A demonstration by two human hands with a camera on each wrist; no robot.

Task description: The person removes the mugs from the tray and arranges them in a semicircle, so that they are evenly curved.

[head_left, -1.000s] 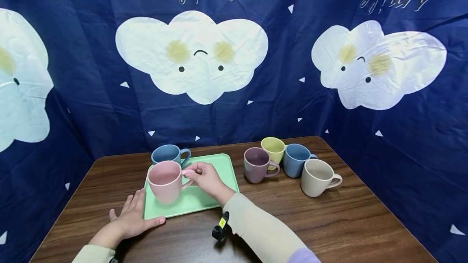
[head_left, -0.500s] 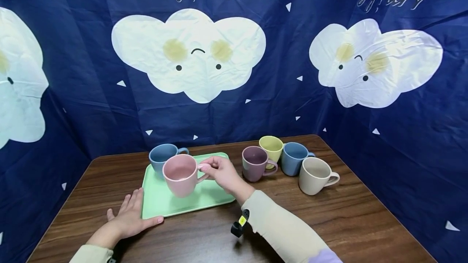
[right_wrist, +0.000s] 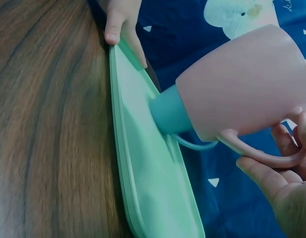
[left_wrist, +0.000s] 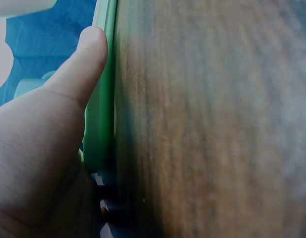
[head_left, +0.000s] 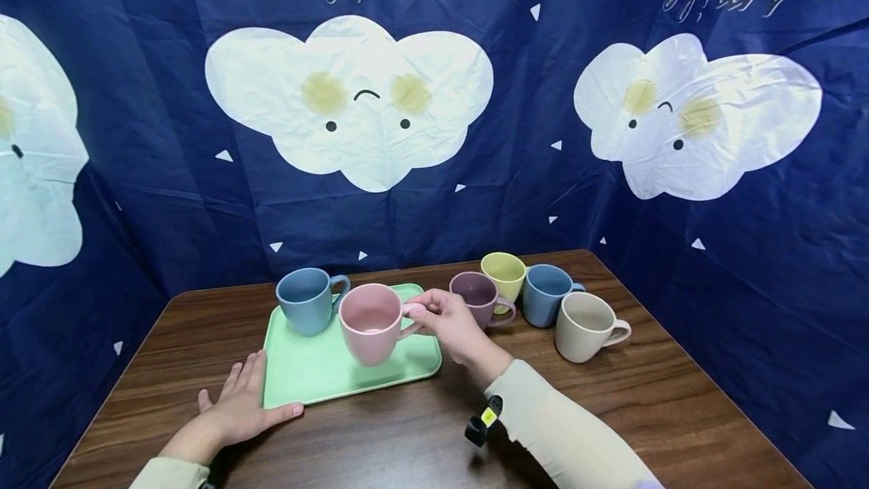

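My right hand (head_left: pixel 424 314) pinches the handle of a pink mug (head_left: pixel 370 321) and holds it over the right half of a green tray (head_left: pixel 319 379). In the right wrist view the pink mug (right_wrist: pixel 247 84) hangs slightly tilted above the tray (right_wrist: pixel 143 163), its handle between my fingers (right_wrist: pixel 272 181). A blue mug (head_left: pixel 305 300) stands on the tray's back left corner. My left hand (head_left: pixel 241 398) lies flat on the table with fingers straight, against the tray's front left corner. In the left wrist view, the thumb (left_wrist: pixel 81 64) rests along the tray's rim (left_wrist: pixel 105 99).
To the right of the tray stand a purple mug (head_left: pixel 475 294), a yellow mug (head_left: pixel 505 272), a second blue mug (head_left: pixel 543 293) and a beige mug (head_left: pixel 584 327). The brown wooden table (head_left: pixel 611 413) is ringed by a dark blue cloud-print cloth (head_left: pixel 475 195).
My right hand has carried the pink mug from the tray's front left to its right side, away from me. The left hand has stayed against the tray.
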